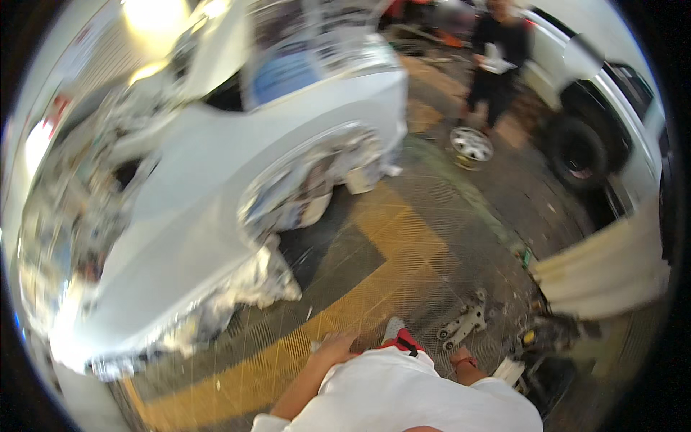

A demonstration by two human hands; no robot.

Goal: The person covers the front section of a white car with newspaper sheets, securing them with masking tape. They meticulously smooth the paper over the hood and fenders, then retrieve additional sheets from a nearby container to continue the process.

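My left hand point(337, 347) hangs low beside my waist, its fingers curled. A small pale piece point(315, 346) shows at its fingertips, too small to name. My right hand point(461, 353) is down at my other side, near a metal suspension arm point(464, 325) on the floor; its fingers are too blurred to read. Ahead on the left stands a car body with a pale grey fender point(194, 176). Crumpled masking paper and film point(263, 281) cover its wheel arch, lower edge and front.
Yellow and dark grating tiles point(392, 245) cover the floor. A person in dark clothes point(497, 43) holds something white near a wheel rim point(471, 146). At right are a white vehicle with a dark tyre point(578, 153), a pale cloth point(604, 270) and dark car parts point(551, 338).
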